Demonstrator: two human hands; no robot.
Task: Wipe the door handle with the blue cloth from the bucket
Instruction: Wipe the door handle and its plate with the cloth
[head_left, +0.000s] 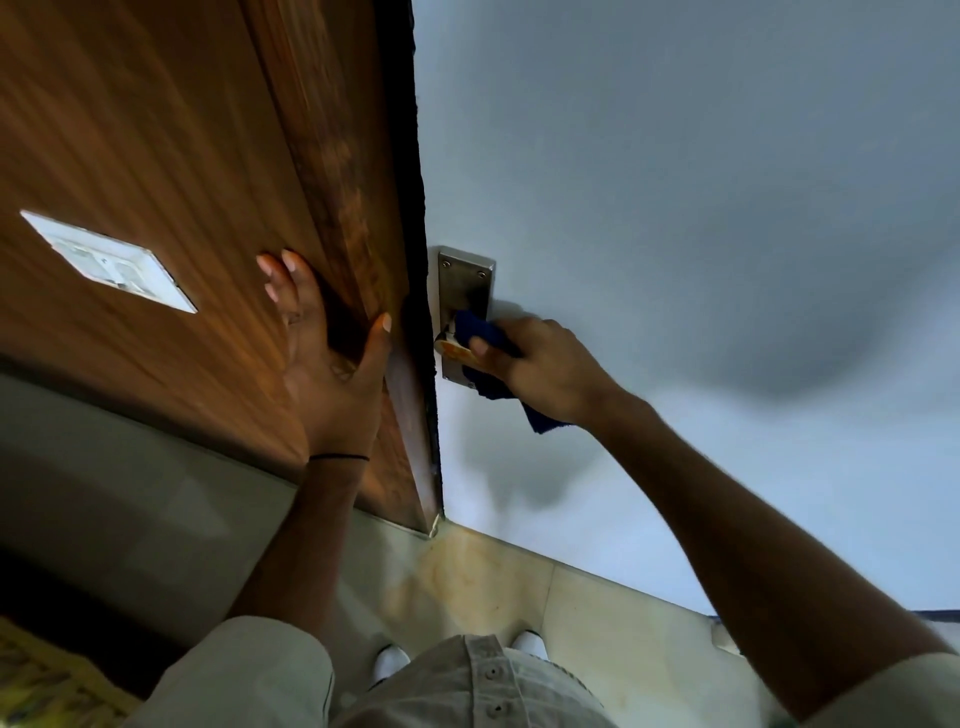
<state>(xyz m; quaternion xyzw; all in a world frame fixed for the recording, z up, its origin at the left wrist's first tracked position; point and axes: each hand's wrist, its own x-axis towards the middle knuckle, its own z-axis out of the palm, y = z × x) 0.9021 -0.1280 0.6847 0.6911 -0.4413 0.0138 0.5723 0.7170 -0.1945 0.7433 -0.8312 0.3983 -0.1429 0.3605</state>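
Note:
A steel handle plate (464, 283) is fixed on the pale grey-blue door (675, 208), close to its edge. My right hand (545, 366) is closed around the blue cloth (485, 338) and presses it over the door handle (453, 349), of which only a shiny stub shows at the cloth's left. A corner of the cloth hangs below my wrist. My left hand (327, 358) lies flat with spread fingers on the brown wooden panel (156, 156), its thumb on the panel's edge. The bucket is out of view.
A white switch plate (109, 260) sits on the wooden panel, left of my left hand. Beige floor tiles (493, 582) run below the door. My white shoes (392, 660) stand close to it. A yellow patterned mat (36, 680) lies at the bottom left.

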